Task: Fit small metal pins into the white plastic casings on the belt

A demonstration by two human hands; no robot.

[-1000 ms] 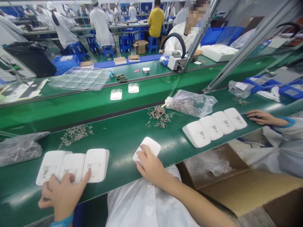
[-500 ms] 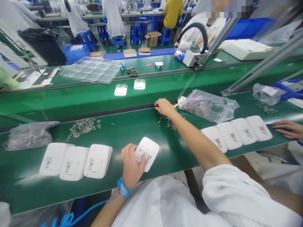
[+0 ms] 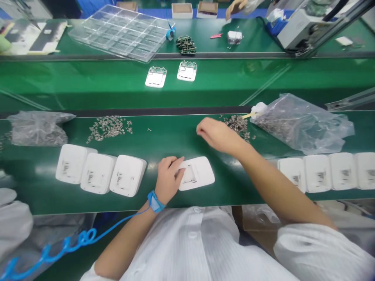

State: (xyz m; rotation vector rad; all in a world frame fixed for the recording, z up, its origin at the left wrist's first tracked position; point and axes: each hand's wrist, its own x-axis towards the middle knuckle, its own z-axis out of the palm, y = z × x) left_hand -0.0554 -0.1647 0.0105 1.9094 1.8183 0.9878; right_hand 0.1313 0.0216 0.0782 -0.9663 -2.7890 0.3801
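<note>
While the left hand [image 3: 168,179] holds a casing [image 3: 197,173], the right hand [image 3: 218,136] hovers.

Readable text: none | printed labels [image 3: 321,175] on white plastic housings [image 3: 97,173] | too small, blurred | no words, brands, numbers legible

Bright overhead light is glaring off the green table [image 3: 35,199] and white plastic housings [image 3: 127,175], while the frame's edges are stretching.

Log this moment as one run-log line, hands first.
left hand: on white plastic casing | right hand: beside screw pile | left wrist: blue wrist strap
</note>
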